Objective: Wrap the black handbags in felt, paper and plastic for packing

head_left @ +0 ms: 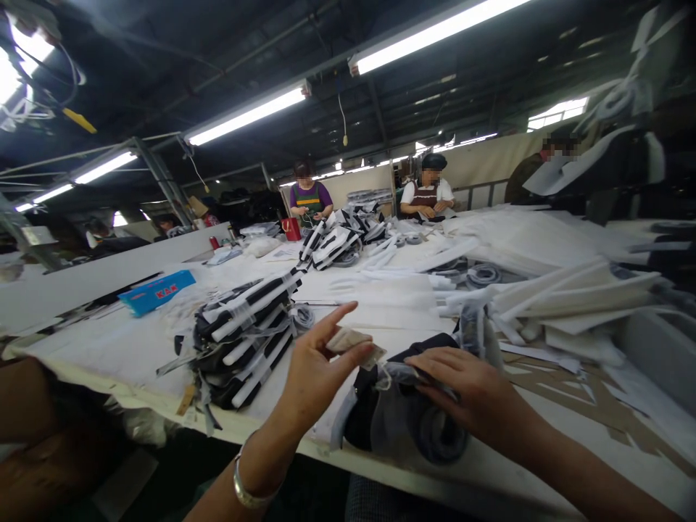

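Observation:
My left hand point(312, 373) is pinched round a small cream tag or packet point(348, 339), its index finger stretched out past it. A thin white string point(385, 378) hangs from that piece toward the bag below. My right hand point(470, 388) grips the upper edge of a black bag point(362, 413), which is partly covered in clear plastic and lies at the table's front edge. Beneath my right hand shows a coiled grey strap point(443, 435) on the bag. What lies under my right fingertips is partly hidden.
Left of my hands is a stack of black bags with white rolls point(247, 333); a blue box point(157, 292) lies beyond it. White sheets and rolls point(570, 290) pile up at right, above brown cardboard strips point(576, 395). Two co-workers point(429, 192) are across the table point(380, 308).

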### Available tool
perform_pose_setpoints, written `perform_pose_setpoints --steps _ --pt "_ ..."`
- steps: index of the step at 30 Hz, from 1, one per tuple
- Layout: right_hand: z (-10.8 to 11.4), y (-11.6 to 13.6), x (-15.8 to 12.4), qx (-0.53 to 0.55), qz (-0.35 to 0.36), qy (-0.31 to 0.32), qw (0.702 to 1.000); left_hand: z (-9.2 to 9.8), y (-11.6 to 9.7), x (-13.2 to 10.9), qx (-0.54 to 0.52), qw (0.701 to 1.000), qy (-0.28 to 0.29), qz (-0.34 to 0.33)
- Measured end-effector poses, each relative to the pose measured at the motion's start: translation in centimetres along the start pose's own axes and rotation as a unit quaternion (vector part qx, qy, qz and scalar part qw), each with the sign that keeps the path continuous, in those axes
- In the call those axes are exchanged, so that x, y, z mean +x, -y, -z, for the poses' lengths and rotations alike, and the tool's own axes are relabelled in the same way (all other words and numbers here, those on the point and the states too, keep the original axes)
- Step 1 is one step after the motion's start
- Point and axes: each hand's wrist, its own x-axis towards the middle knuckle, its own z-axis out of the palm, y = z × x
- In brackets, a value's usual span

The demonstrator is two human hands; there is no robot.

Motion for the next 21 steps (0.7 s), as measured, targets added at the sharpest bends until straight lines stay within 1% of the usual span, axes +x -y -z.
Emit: perform_pose_setpoints --steps 3,4,5,6,7,8,10,11,12,13,14,16,17,18,19,20,21 --pt "0.1 0.0 0.2 -0.032 0.004 -0.046 0.998 1.7 0.9 -1.9 0.005 0.992 -0.124 0.007" --pt "0.1 0.0 0.2 -0.040 0.001 -0.060 0.997 1.9 1.4 -3.1 0.031 0.988 -0.150 -0.004" --pt "0.1 0.0 0.3 -0.046 -0.004 -0.068 0.997 2.0 2.1 -4.4 0.071 0.985 -0.158 -0.025" --pt "0.0 0.0 0.4 -0.049 -0.009 -0.073 0.996 1.7 3.0 -5.7 0.127 0.979 -0.145 -0.059" --pt "-0.1 0.0 0.5 -0.049 -0.015 -0.075 0.996 1.1 3.9 -7.1 0.187 0.971 -0.083 -0.127" --pt "-0.2 0.0 0.6 -0.049 -0.020 -0.074 0.996 0.3 4.9 -8.3 0.232 0.953 0.009 -0.196" --pt "-0.3 0.1 0.9 -0.053 -0.030 -0.064 0.996 -1.8 6.7 -9.8 0.245 0.938 0.092 -0.229" --pt "-0.4 0.1 1.1 -0.059 -0.034 -0.056 0.996 -2.8 7.5 -10.0 0.249 0.929 0.119 -0.245" --pt "-0.4 0.0 1.2 -0.065 -0.037 -0.050 0.996 -3.6 8.1 -9.9 0.255 0.923 0.134 -0.256" --pt "-0.3 -0.1 1.3 -0.070 -0.038 -0.044 0.996 -4.2 8.5 -9.4 0.274 0.908 0.148 -0.282" --pt "-0.2 -0.2 1.4 -0.071 -0.035 -0.040 0.996 -4.6 8.7 -8.9 0.311 0.882 0.158 -0.317" --pt "0.1 -0.5 1.2 -0.053 -0.019 -0.035 0.998 -4.4 8.4 -7.8 0.367 0.837 0.175 -0.365" --pt "0.4 -0.7 0.9 -0.035 -0.010 -0.034 0.999 -4.0 8.1 -7.4 0.374 0.827 0.186 -0.376" --pt "0.8 -0.8 0.4 -0.017 -0.006 -0.036 0.999 -3.5 7.7 -7.2 0.359 0.830 0.198 -0.377" --pt "1.3 -0.9 -0.2 -0.002 -0.012 -0.044 0.999 -2.9 7.3 -7.1 0.327 0.841 0.207 -0.378" --pt "1.8 -1.0 -1.1 0.006 -0.030 -0.063 0.998 -2.2 7.0 -7.2 0.290 0.856 0.199 -0.379" --pt "2.3 -1.0 -2.2 0.007 -0.062 -0.093 0.994 -1.7 6.9 -7.3 0.260 0.873 0.168 -0.377"
